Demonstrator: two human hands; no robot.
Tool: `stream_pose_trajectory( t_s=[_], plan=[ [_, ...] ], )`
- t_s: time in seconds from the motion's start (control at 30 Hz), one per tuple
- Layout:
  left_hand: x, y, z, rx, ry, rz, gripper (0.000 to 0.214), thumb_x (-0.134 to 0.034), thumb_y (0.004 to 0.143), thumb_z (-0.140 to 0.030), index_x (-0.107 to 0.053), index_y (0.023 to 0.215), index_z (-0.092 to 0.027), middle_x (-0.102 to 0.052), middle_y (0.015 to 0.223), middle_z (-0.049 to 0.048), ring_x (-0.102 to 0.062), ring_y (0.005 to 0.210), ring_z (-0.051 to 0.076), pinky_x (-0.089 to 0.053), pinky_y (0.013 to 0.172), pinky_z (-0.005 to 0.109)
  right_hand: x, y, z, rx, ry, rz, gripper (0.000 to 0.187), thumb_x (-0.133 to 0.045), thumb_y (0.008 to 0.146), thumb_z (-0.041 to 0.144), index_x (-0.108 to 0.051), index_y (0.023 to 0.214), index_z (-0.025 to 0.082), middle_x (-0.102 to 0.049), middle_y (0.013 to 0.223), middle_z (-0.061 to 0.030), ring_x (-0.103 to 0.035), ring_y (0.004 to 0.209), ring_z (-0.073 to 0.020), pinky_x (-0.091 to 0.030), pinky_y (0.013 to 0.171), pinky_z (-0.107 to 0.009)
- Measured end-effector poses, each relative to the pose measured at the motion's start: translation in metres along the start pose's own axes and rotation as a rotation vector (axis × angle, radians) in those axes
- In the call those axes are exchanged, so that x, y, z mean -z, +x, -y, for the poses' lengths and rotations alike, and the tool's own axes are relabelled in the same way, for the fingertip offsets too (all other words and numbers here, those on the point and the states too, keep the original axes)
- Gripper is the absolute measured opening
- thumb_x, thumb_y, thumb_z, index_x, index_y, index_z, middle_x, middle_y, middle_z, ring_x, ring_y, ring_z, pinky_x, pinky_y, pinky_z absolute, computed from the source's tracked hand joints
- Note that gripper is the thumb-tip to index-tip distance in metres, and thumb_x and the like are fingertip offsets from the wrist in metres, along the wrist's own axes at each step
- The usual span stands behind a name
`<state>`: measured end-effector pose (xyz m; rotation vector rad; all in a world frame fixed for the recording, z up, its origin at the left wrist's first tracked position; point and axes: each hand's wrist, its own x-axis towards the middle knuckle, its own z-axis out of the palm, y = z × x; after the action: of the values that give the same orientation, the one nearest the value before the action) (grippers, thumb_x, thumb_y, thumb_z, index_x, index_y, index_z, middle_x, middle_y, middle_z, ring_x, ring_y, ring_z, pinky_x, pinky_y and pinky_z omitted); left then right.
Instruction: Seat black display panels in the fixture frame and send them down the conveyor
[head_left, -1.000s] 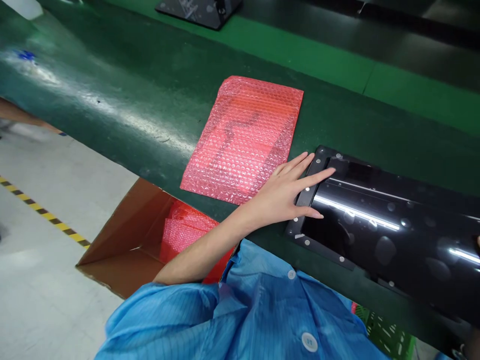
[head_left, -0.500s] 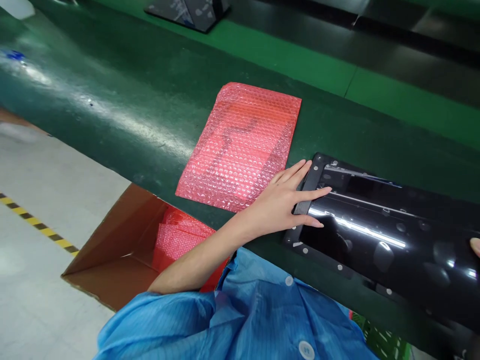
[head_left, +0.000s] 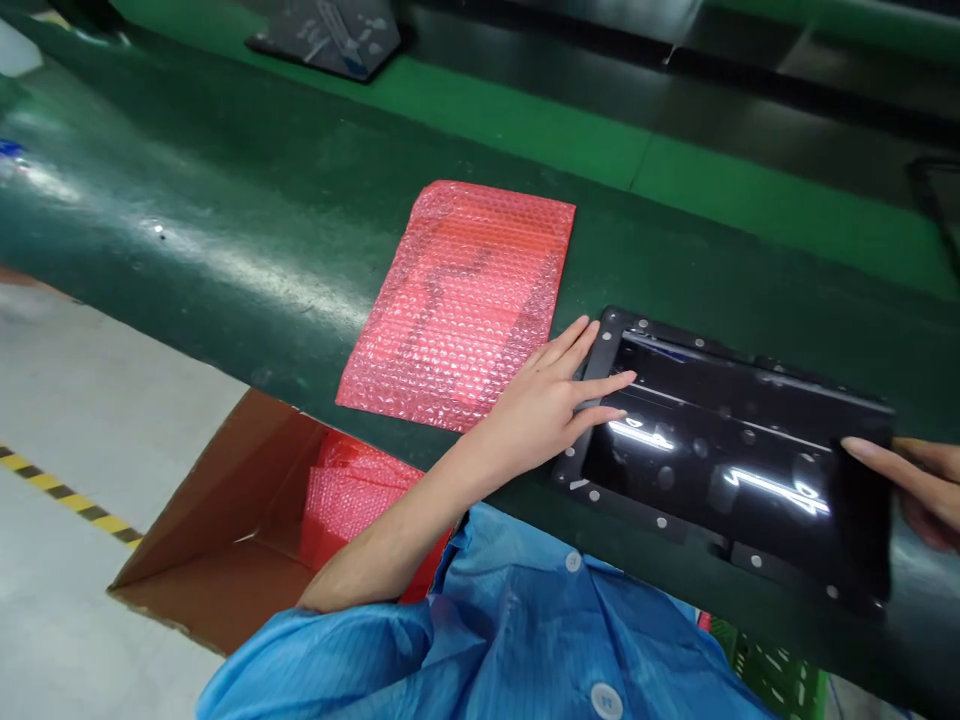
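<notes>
**Both hands on a glossy black panel at the green belt**

Far left, the pale factory floor [head_left: 90,420] runs under the bench, with a strip of yellow-and-black tape [head_left: 67,495] crossing it. Just right of that, below the bench edge, stands an open cardboard box [head_left: 225,540] with a stack of pink bubble-wrap bags [head_left: 352,500] lying inside it.

Above the box, on the dark green belt [head_left: 225,200], a single pink bubble-wrap bag [head_left: 457,300] lies flat, its long side slanting away from the person. It sits just beside the panel, apart from it, and the left hand's wrist passes over its near right corner.

The left hand [head_left: 551,400] reaches out from a blue sleeve [head_left: 360,650], fingers spread and flat. The fingertips rest on the left end of the black panel [head_left: 720,450], over its frame and onto the shiny face; the hand presses rather than grasps, with nothing enclosed in it.

The panel itself lies face up on the belt near the person's edge, a glossy screen in a dark frame dotted with small screws, ceiling lights reflected in it.

At its right end, the right hand [head_left: 911,475] comes in from the picture's edge. Its fingers lie against the panel's right edge, one finger on top; whether it truly clamps the edge I cannot tell, as most of the hand is out of view.

Far back on the belt, at upper left, another dark flat part [head_left: 330,35] lies well apart.
</notes>
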<state>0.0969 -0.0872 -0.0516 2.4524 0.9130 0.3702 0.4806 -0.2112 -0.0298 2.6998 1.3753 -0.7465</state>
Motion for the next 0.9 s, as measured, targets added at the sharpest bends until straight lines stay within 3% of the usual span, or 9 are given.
stream_pose_trajectory(
  t_s=[0.07,0.1,0.2,0.3,0.43,0.6,0.73,0.83,0.9],
  plan=[
    [-0.001,0.001,-0.009,0.008,0.087,-0.046,0.041,-0.053,0.098,-0.041,-0.062,0.135,-0.025,-0.031,0.162,0.0161,-0.019,0.153,0.031,-0.033,0.117,0.054,0.007,0.001,0.015,-0.062,0.058,0.141,0.079,-0.034,0.044,0.108,-0.046,0.054,0.03,-0.049,0.046,-0.0058,-0.045,0.039,-0.022,-0.04,0.048,-0.042],
    [-0.003,0.003,-0.016,0.011,0.128,-0.079,0.041,-0.054,0.098,-0.041,-0.063,0.133,-0.021,-0.032,0.161,0.0187,-0.019,0.153,0.033,-0.033,0.117,0.055,0.01,0.002,0.022,-0.063,0.09,0.144,0.081,-0.032,0.044,0.108,-0.047,0.057,0.029,-0.051,0.048,-0.0058,-0.047,0.042,-0.0223,-0.04,0.049,-0.041],
    [-0.021,0.013,-0.053,-0.077,0.164,-0.137,0.049,-0.059,0.095,-0.042,-0.06,0.135,-0.014,-0.03,0.161,0.0232,-0.019,0.153,0.037,-0.034,0.115,0.057,0.016,0.008,0.033,-0.028,0.13,0.002,0.077,-0.031,0.055,0.102,-0.046,0.064,0.027,-0.055,0.052,-0.0057,-0.05,0.047,-0.0214,-0.04,0.053,-0.038],
    [-0.051,0.025,-0.097,-0.317,0.108,-0.038,0.056,-0.057,0.095,-0.048,-0.054,0.14,-0.015,-0.034,0.161,0.0184,-0.023,0.152,0.033,-0.032,0.117,0.052,0.017,0.021,0.035,-0.014,0.131,-0.037,0.061,-0.039,0.072,0.086,-0.046,0.071,0.025,-0.057,0.054,-0.0035,-0.051,0.05,-0.0184,-0.04,0.058,-0.035],
    [-0.08,0.036,-0.133,-0.476,0.142,0.114,0.063,-0.047,0.096,-0.057,-0.051,0.145,-0.017,-0.042,0.157,0.0132,-0.034,0.149,0.028,-0.029,0.119,0.042,0.016,0.037,0.036,-0.013,0.098,-0.004,0.049,-0.064,0.077,0.067,-0.042,0.067,0.024,-0.054,0.049,0.0003,-0.049,0.05,-0.0165,-0.036,0.057,-0.031],
    [-0.084,0.041,-0.143,-0.481,0.255,0.164,0.06,-0.038,0.101,-0.053,-0.053,0.144,-0.014,-0.045,0.155,0.0145,-0.038,0.145,0.031,-0.032,0.116,0.043,0.018,0.042,0.041,-0.011,-0.003,-0.029,0.053,-0.07,0.081,0.062,-0.039,0.062,0.023,-0.05,0.045,0.0029,-0.049,0.049,-0.0157,-0.033,0.056,-0.029],
    [-0.083,0.046,-0.146,-0.493,0.298,0.188,0.056,-0.042,0.1,-0.05,-0.058,0.139,-0.013,-0.049,0.151,0.0161,-0.042,0.142,0.033,-0.035,0.112,0.044,0.019,0.038,0.044,0.0,0.004,-0.026,0.05,-0.069,0.087,0.055,-0.04,0.062,0.022,-0.052,0.046,0.0031,-0.051,0.052,-0.0162,-0.032,0.057,-0.029],
    [-0.076,0.056,-0.138,-0.524,0.229,0.194,0.048,-0.047,0.099,-0.048,-0.062,0.134,-0.018,-0.054,0.149,0.0123,-0.047,0.138,0.028,-0.035,0.113,0.043,0.014,0.032,0.043,0.003,0.083,-0.119,0.047,-0.071,0.085,0.053,-0.042,0.063,0.023,-0.052,0.046,0.0028,-0.054,0.056,-0.0183,-0.032,0.059,-0.029],
    [-0.068,0.067,-0.127,-0.459,0.199,0.168,0.046,-0.049,0.099,-0.045,-0.06,0.136,-0.019,-0.052,0.15,0.0136,-0.047,0.138,0.028,-0.034,0.114,0.046,0.007,0.028,0.04,-0.01,0.159,-0.215,0.044,-0.068,0.085,0.053,-0.044,0.063,0.023,-0.052,0.046,0.0018,-0.055,0.058,-0.02,-0.032,0.06,-0.03]
  ],
)
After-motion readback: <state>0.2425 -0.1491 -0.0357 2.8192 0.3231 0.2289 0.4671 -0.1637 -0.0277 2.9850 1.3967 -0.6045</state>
